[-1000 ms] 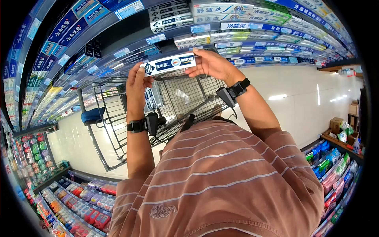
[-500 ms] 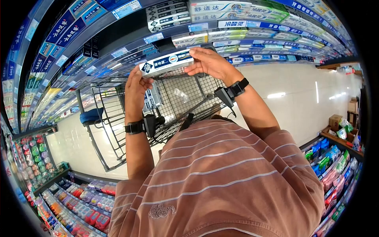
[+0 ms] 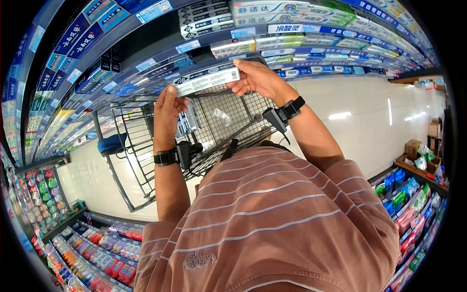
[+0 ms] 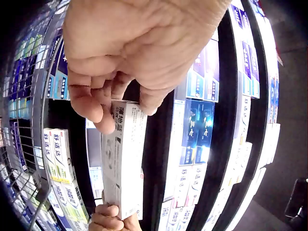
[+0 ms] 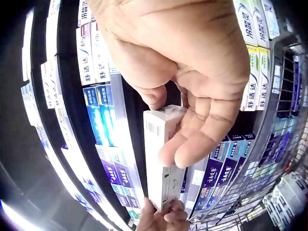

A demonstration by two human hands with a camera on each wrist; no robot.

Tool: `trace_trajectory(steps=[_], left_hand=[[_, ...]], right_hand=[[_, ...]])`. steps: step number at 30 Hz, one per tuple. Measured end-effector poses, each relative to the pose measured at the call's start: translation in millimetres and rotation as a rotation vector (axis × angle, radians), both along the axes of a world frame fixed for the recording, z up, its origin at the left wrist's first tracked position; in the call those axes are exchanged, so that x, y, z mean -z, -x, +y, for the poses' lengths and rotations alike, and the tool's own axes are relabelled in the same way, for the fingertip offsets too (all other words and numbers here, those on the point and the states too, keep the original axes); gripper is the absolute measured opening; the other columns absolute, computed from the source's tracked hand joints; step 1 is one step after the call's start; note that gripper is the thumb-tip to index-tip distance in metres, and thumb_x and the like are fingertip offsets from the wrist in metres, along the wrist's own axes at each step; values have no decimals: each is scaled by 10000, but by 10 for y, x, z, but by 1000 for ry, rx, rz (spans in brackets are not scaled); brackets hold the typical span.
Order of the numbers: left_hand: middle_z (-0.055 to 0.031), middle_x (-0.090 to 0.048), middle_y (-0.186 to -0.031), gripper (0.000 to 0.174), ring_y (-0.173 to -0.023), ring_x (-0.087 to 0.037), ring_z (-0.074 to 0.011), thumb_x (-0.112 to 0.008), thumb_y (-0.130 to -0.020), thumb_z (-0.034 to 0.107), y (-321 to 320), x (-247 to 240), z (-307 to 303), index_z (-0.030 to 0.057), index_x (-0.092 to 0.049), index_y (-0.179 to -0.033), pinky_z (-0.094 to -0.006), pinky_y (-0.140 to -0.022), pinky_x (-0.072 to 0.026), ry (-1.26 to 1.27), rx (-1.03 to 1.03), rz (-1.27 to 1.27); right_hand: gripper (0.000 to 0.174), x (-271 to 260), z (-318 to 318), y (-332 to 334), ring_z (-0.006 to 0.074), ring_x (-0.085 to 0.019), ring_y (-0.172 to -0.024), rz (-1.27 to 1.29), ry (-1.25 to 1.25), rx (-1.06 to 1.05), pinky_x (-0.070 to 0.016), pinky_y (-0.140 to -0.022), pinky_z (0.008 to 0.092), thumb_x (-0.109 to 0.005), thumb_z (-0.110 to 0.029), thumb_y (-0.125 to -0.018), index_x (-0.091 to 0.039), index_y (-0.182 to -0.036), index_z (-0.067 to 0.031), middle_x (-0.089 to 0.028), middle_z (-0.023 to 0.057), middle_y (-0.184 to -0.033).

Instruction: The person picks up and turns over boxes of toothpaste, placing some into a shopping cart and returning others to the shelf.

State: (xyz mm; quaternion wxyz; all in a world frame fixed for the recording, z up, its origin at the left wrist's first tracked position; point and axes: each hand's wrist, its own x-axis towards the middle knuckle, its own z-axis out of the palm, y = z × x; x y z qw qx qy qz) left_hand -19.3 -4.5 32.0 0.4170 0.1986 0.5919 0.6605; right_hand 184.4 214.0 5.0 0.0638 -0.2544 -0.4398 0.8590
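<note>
A long toothpaste box [image 3: 208,83] is held level between both hands in front of the shelves. In the head view its white side with small print and a barcode faces up toward me. My left hand [image 3: 167,114] pinches the left end between thumb and fingers. At the other end, my right hand [image 3: 258,80] has its thumb and fingers on the box. Both wrist views show the box [image 4: 127,154] gripped at its two ends, with the barcode near my right thumb. Below the hands stands a wire shopping cart [image 3: 238,114].
Several similar boxes [image 3: 188,119] lie in the cart's left part. Shelves of toothpaste [image 3: 270,14] with price tags run across the front. A blue thing [image 3: 112,142] hangs on the cart's left bar. Behind me are racks of colourful packs [image 3: 104,246]; pale floor [image 3: 360,107] lies to the right.
Between my fingers the box has rolled: its dark blue printed front has turned away and the white side with small print now shows. Both hands keep nearly the same place.
</note>
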Motion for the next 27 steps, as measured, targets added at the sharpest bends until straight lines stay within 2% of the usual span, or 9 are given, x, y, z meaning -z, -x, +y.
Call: trace_trajectory(steps=[4, 10, 17, 20, 27], left_hand=[[-31, -656, -856, 357, -757, -623, -110, -571, -1042, 386, -25, -21, 9, 39, -642, -1088, -257, -640, -471, 31, -4, 22], [-26, -642, -827, 381, -730, -606, -104, -587, -1025, 430, -6, 12, 3, 54, -643, -1035, -252, -633, -461, 92, -18, 50], [-29, -641, -839, 406, -722, -595, -98, -591, -1016, 456, -5, -12, -9, 53, -642, -1014, -247, -626, -457, 92, -23, 51], [-29, -643, -846, 417, -716, -591, -95, -590, -1014, 463, -3, -25, -21, 50, -646, -1012, -243, -624, -456, 110, -26, 64], [-28, -644, -848, 442, -700, -584, -92, -583, -1012, 480, -8, -45, -47, 44, -653, -999, -242, -617, -454, 126, -17, 104]], right_hand=[[531, -15, -14, -7, 194, -720, -724, -1, 3, -9, -606, -650, 332, -506, -459, -1049, -574, -1222, 37, -728, 174, -977], [554, -25, -47, -33, 199, -725, -719, -10, 15, -2, -603, -619, 329, -544, -479, -1027, -589, -1207, 43, -730, 169, -957], [562, 22, -72, -36, 204, -722, -693, 3, 49, -11, -599, -586, 312, -546, -476, -1027, -608, -1193, 58, -729, 169, -934], [512, 82, -74, -43, 219, -729, -725, 11, 78, -25, -610, -616, 335, -531, -458, -1038, -616, -1196, 22, -735, 184, -969], [536, 13, -134, -47, 195, -717, -670, -17, 83, -3, -599, -568, 308, -508, -449, -1051, -609, -1182, 61, -726, 161, -914]])
